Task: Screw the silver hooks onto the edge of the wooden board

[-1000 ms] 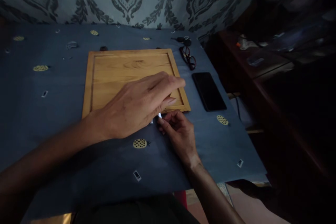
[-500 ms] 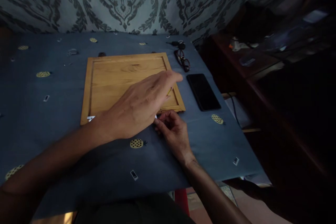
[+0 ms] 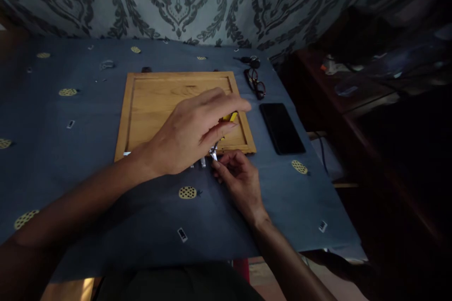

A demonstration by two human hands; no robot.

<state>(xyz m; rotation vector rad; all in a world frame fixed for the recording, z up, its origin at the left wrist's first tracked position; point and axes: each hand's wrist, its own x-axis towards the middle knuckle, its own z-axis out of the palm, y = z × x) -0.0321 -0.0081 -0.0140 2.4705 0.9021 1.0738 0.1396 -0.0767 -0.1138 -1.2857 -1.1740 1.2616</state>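
A framed wooden cabinet door (image 3: 158, 108) lies flat on the blue tablecloth. Across its front right part reaches my left hand (image 3: 194, 127), closed around a yellow-and-black screwdriver (image 3: 230, 116); most of the tool is hidden by the hand, and its tip points down to the door's front edge. There my right hand (image 3: 238, 176) pinches a small silver metal hinge (image 3: 213, 153) between thumb and fingers. Further silver metal arms (image 3: 203, 162) stick out beside it, partly under my left hand. At the front left corner, another shiny metal piece (image 3: 126, 154) shows.
A black phone (image 3: 282, 128) lies right of the door, with eyeglasses (image 3: 254, 83) and keys (image 3: 251, 61) behind it. Small clear-looking pieces (image 3: 106, 64) rest at the back left. A patterned curtain (image 3: 176, 4) hangs behind, and a dark wooden cabinet (image 3: 339, 99) stands at right.
My left hand has tilted and shifted slightly, so more of the yellow screwdriver and the silver hinge shows. My right hand keeps its pinch. The whole view has shifted a little.
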